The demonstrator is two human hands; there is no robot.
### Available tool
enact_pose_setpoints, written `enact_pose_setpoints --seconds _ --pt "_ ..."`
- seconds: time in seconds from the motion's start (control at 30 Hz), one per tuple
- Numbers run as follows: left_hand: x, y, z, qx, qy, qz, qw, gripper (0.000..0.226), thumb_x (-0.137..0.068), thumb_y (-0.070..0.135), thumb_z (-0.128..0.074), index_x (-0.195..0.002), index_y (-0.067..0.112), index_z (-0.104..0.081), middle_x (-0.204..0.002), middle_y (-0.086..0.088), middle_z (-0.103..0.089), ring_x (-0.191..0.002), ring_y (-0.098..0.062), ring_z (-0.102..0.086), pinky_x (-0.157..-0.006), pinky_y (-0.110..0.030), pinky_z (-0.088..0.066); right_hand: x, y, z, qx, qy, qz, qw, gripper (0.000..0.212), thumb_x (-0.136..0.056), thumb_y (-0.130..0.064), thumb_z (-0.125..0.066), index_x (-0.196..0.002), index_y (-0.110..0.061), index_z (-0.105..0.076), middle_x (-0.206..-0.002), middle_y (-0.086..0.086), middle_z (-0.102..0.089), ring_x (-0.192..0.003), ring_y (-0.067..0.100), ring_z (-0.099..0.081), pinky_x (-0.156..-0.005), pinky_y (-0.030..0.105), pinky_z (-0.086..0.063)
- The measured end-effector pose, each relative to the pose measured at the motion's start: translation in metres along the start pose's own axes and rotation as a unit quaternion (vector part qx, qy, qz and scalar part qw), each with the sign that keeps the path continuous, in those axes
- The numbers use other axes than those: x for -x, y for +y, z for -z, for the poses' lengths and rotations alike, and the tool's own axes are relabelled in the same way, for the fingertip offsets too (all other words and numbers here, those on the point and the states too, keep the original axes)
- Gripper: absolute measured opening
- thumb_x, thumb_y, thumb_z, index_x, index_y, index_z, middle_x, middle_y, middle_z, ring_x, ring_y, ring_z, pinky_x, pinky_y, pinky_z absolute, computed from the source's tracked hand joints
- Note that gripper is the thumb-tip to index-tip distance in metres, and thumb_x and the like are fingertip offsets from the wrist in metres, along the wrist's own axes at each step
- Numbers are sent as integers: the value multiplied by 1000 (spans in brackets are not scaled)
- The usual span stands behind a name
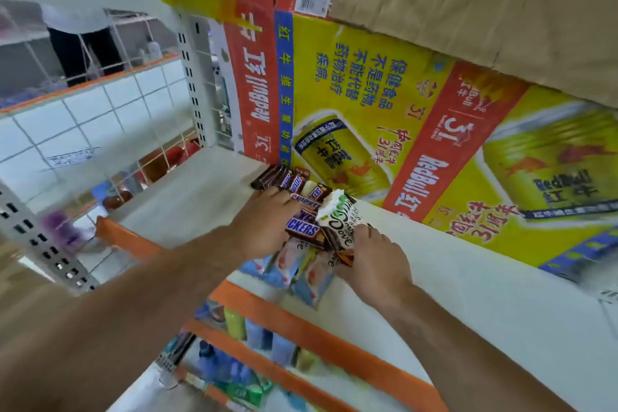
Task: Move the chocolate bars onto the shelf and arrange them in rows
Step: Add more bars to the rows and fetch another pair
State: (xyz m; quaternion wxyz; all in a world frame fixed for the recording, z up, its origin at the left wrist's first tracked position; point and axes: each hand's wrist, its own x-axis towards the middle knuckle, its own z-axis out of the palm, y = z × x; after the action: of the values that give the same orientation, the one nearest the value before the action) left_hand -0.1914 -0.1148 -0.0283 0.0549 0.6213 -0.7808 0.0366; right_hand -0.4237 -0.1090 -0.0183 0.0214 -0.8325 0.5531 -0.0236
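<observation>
On the white shelf [468,294], toward its left end, the chocolate lies in a loose cluster between both hands. Snickers bars [302,229] run in a row from the far side toward the near edge, one overlapping the next. Dove bars [337,221] lie just to their right, touching them, the top one tilted with its pale end raised. Pale blue bars [311,271] sit nearest, beside the orange edge [317,334].

The left hand [264,224] rests against the left side of the Snickers row, fingers pressed together and nearly straight; its thumb is hidden. The right hand [374,264] grips the near end of the Dove bars, fingers close together and curled over the wrapper, a brown wrapper end poking out beneath them.

Behind the cluster, at the far side of the shelf, a yellow and red Red Bull carton [401,117] stands on edge, with a brown box [485,10] on top of it. Wire mesh [100,117] closes the left side. Bottles [254,334] stand on the shelf below.
</observation>
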Motion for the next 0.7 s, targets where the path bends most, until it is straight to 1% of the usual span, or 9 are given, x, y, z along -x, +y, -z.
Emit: enact_pose_setpoints --seconds 0.07,0.17,0.23,0.33,0.4,0.47,0.57,0.63,0.7 --pt "-4 -5 -1 17 9 -22 1000 40 -60 20 -72 -99 21 -60 -94 2 -52 -91 -21 -47 -73 -36 -40 -1 -4 -1 -12 0 -21 1000 60 -78 -57 -66 -115 -17 -41 -116 4 -55 -107 26 -56 -81 37 -45" --pt "-7 -9 3 52 -7 -44 998 34 -69 18 -69 -100 22 -57 -97 3 -51 -93 -18 -44 -75 -35 -39 1 -6 2 -30 -1 -48 998 54 -79 -52 -63 -115 -15 -45 -113 5 -55 -105 27 -56 -82 37 -47" --pt "-7 -7 7 94 -22 -43 994 25 -77 16 -66 -99 21 -55 -93 3 -54 -90 -20 -51 -72 -33 -39 6 -4 6 -30 5 -56 998 51 -81 -48 -60 -117 -15 -47 -113 5 -54 -105 26 -55 -83 36 -47" --pt "-9 3 13 151 -37 -27 988 20 -86 21 -64 -97 24 -48 -88 3 -57 -81 -23 -56 -67 -35 -45 17 5 14 -40 27 -71 996 50 -81 -45 -60 -123 -19 -46 -113 2 -50 -105 24 -51 -82 34 -46" --pt "-13 13 16 185 -53 -31 981 22 -89 24 -62 -102 25 -45 -93 0 -61 -82 -24 -57 -69 -39 -49 27 12 17 -55 50 -75 994 48 -80 -41 -61 -123 -23 -47 -113 -1 -47 -105 23 -50 -81 34 -47" --pt "-19 24 18 235 -67 -35 969 24 -89 24 -63 -105 29 -46 -98 1 -63 -84 -21 -60 -73 -40 -51 40 20 19 -72 61 -71 993 47 -79 -36 -63 -123 -26 -49 -116 -3 -45 -107 21 -51 -82 35 -49" --pt "-26 49 24 320 -82 -36 943 29 -86 21 -64 -103 36 -46 -95 7 -64 -79 -14 -63 -73 -39 -54 66 33 23 -64 47 -62 995 46 -81 -30 -63 -125 -31 -50 -122 -7 -45 -111 18 -50 -83 33 -49" --pt "-27 70 30 353 -95 -45 930 37 -80 18 -69 -106 34 -47 -95 9 -64 -77 -9 -65 -69 -33 -56 85 43 25 -43 30 -62 997 46 -83 -30 -61 -128 -32 -49 -123 -8 -45 -114 17 -47 -86 31 -47" --pt "-25 93 36 368 -113 -65 921 47 -74 14 -74 -107 31 -45 -96 9 -63 -78 -6 -65 -66 -26 -56 106 56 27 -33 31 -67 997 46 -84 -28 -61 -128 -31 -50 -122 -7 -46 -115 16 -46 -86 29 -45"
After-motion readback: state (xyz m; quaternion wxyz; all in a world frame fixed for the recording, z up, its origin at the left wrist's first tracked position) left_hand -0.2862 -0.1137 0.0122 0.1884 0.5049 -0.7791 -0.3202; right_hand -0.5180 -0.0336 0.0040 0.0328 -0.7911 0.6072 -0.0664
